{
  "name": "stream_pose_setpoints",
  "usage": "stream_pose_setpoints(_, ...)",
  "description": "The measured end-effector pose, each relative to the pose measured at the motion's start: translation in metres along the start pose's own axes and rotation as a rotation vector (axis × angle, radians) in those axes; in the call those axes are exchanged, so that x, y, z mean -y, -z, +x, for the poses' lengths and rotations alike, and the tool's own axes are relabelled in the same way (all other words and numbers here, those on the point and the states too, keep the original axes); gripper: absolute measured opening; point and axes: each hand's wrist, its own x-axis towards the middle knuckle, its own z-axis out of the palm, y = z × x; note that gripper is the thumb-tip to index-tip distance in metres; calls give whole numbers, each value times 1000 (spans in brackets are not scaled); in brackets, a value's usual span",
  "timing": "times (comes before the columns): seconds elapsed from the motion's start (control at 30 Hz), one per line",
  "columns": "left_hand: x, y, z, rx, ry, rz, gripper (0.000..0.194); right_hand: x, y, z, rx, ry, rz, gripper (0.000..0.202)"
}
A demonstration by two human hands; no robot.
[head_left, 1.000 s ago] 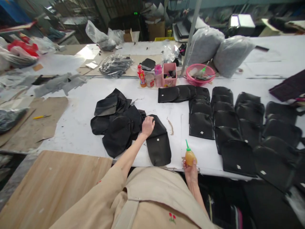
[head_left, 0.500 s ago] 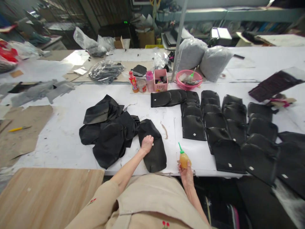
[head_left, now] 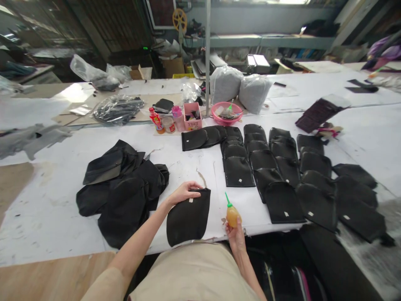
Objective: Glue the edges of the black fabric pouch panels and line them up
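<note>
Moved since half a second ago: the left hand has gone from the middle of the flat black leather-like piece to its straight upper edge, thumb and fingers pinching it, seemingly to steady it near the table's front edge. Fingers of the right hand wrap an amber squeeze bottle with a green nozzle, tip up, probably against drips. Overlapping rows of black pieces perhaps save room on the white-covered table; behind stands a grey metal pole.
</note>
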Motion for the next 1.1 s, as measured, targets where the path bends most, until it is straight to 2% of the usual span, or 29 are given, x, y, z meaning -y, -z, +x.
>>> stream_pose_setpoints(0.07,9,-4,21,81,101,-6,39,2,-1,0,-19,23,7,51)
stream_pose_setpoints(0.1,16,-6,31,79,146,97,35,3,-1,1,-31,41,-2,49)
stream_pose_setpoints(0.2,37,-11,58,-8,218,566,21,6,-1,3,-57,81,-43,49)
stream_pose_setpoints(0.3,45,-18,69,-100,223,771,14,10,-1,2,-77,93,-66,49)
stream_pose_setpoints(0.37,45,-27,66,-216,187,879,16,14,-2,-1,-88,93,-76,48)
stream_pose_setpoints(0.47,45,-50,50,-378,74,1025,23,24,-5,-5,-92,110,-106,46)
stream_pose_setpoints(0.57,53,-78,27,-322,-33,950,32,38,-13,-9,-73,153,-200,46)
stream_pose_setpoints(0.67,66,-102,9,-253,-77,912,52,52,-27,-10,-64,175,-311,52)
stream_pose_setpoints(0.87,79,-131,6,-240,-60,1080,90,73,-63,-3,23,315,-629,58)
stream_pose_setpoints(1.1,97,-149,9,-268,-90,1177,79,73,-86,16,64,584,-982,62)
